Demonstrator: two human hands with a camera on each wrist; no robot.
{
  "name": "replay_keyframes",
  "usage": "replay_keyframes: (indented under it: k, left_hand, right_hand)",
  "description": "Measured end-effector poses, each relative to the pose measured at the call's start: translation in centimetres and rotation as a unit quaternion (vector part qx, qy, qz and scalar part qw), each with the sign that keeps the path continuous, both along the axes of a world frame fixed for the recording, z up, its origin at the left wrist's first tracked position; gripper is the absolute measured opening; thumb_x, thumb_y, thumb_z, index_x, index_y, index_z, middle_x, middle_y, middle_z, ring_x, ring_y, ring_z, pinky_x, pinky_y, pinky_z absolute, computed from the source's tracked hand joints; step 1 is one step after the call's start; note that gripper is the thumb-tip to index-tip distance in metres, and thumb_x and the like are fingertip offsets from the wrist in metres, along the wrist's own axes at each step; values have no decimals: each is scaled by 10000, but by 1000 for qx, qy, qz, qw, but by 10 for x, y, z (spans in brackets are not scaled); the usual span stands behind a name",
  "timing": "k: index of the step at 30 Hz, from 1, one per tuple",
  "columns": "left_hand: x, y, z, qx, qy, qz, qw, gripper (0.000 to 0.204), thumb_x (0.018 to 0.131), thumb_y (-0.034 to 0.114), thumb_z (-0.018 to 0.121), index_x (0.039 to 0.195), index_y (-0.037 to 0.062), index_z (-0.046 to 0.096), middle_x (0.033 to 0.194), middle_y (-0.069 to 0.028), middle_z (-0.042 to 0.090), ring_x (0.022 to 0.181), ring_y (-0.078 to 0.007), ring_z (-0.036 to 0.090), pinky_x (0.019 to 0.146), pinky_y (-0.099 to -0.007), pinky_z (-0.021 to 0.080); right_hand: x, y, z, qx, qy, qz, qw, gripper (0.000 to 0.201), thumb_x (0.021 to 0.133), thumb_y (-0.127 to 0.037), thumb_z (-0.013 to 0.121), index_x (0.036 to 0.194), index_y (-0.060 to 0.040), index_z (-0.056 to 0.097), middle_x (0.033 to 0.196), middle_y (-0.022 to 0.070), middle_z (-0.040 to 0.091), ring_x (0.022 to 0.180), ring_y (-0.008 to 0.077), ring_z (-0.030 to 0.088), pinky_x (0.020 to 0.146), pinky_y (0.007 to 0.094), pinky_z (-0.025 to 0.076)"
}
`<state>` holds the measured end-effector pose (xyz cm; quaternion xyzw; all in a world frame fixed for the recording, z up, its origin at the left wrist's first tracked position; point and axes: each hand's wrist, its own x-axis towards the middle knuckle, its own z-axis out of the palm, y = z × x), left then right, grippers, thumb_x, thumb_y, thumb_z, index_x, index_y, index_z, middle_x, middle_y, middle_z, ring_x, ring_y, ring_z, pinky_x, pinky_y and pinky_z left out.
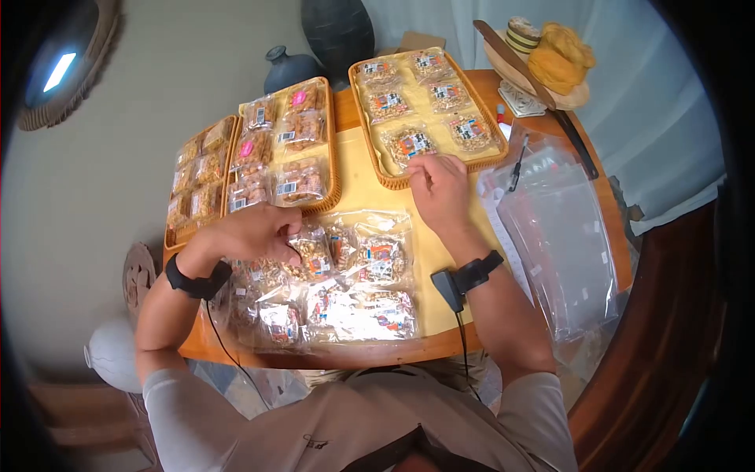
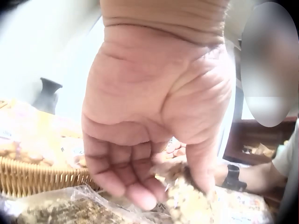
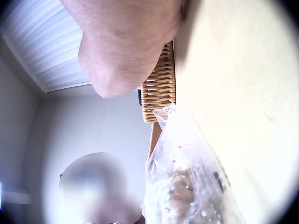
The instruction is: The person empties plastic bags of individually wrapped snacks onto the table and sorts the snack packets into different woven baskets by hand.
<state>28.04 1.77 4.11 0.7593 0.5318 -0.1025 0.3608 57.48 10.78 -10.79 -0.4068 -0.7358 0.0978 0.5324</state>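
My left hand [image 1: 259, 233] reaches over a large clear plastic bag [image 1: 346, 219] lying on the yellow sheet and pinches a packet of nut snack [image 1: 313, 256] between thumb and fingers. In the left wrist view the packet [image 2: 189, 205] sits below my thumb tip, its wrapper bunched at the top. Several more packets [image 1: 381, 256] with orange and blue labels lie in the clear bag. My right hand [image 1: 442, 193] rests, fingers loosely curled, by the front rim of the right wicker tray [image 1: 393, 182], holding nothing. Six similar packets lie in that tray.
Two more wicker trays [image 1: 336, 169] of packed snacks stand at the left. Flat clear bags [image 1: 558, 244], a pen [image 1: 517, 175] and a white paper strip [image 1: 503, 232] lie at the right. Behind are dark vases [image 1: 338, 35] and a hat-like dish [image 1: 578, 96] with a yellow cloth.
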Motion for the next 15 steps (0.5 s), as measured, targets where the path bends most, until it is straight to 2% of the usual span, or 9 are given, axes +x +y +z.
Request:
replay_keyframes:
  k: [1, 3, 4, 5, 7, 9, 11, 13, 15]
  left_hand:
    - [-7, 3, 0, 2, 2, -4, 1000, 424, 811, 292, 861, 926, 44, 538, 806, -52, 607, 757, -192, 595, 667, -350, 445]
    - [-21, 14, -7, -76, -201, 126, 969, 370, 835, 270, 852, 932, 61, 562, 815, 12, 594, 754, -104, 569, 647, -286, 435]
    - [-23, 29, -10, -47, -276, 105, 954, 284, 901, 282, 793, 946, 91, 587, 820, 64, 569, 713, -56, 530, 609, -234, 418]
    - [-23, 43, -10, -47, -279, 101, 954, 284, 901, 282, 793, 946, 91, 587, 820, 64, 569, 713, -56, 530, 609, -234, 418]
    - [2, 69, 5, 48, -277, 197, 939, 240, 961, 302, 724, 996, 100, 598, 797, 64, 548, 686, -31, 514, 583, -202, 412]
    - [20, 111, -4, -1, -375, 255, 891, 215, 996, 313, 674, 1041, 117, 595, 811, 63, 558, 688, -26, 548, 577, -195, 428]
    - [48, 150, -15, -39, -443, 292, 847, 234, 992, 295, 681, 1097, 120, 568, 853, 45, 581, 678, -52, 584, 588, -204, 467]
    - [89, 175, -26, -30, -491, 326, 807, 278, 979, 233, 687, 1129, 94, 499, 912, -14, 629, 696, -106, 662, 599, -220, 528]
    - [120, 201, -44, -29, -504, 328, 799, 270, 978, 185, 671, 1145, 88, 482, 926, -30, 628, 727, -134, 686, 615, -235, 547]
  right_hand:
    - [0, 0, 0, 12, 4, -3, 1000, 60, 860, -93, 619, 879, -96, 676, 844, 69, 712, 874, 262, 677, 950, 401, 454]
    - [0, -1, 3, 7, 4, -3, 1000, 53, 857, -89, 620, 871, -96, 670, 839, 69, 709, 866, 264, 675, 943, 401, 453]
    - [1, -1, 4, 0, 1, 2, 1000, 47, 855, -86, 620, 864, -95, 665, 833, 70, 706, 858, 266, 672, 936, 402, 453]
    - [1, -2, 5, 1, -1, -2, 1000, 47, 855, -86, 620, 864, -95, 665, 833, 70, 706, 858, 266, 672, 936, 402, 453]
    - [0, -1, 4, 2, 9, 6, 1000, 39, 851, -78, 619, 855, -92, 655, 819, 71, 696, 847, 269, 667, 925, 404, 453]
    - [1, -1, 4, 6, 9, 4, 1000, 40, 849, -76, 619, 855, -92, 655, 818, 72, 696, 846, 271, 667, 923, 406, 454]
    - [-1, -1, 4, 9, 13, 2, 1000, 41, 848, -74, 618, 856, -92, 654, 817, 73, 695, 846, 273, 667, 920, 409, 455]
    - [1, 0, 2, 10, 0, -1, 1000, 44, 843, -68, 618, 860, -91, 652, 813, 73, 691, 841, 280, 664, 913, 413, 458]
    - [1, 1, 3, 12, 7, 3, 1000, 44, 840, -70, 621, 863, -90, 652, 814, 75, 690, 839, 283, 663, 911, 414, 459]
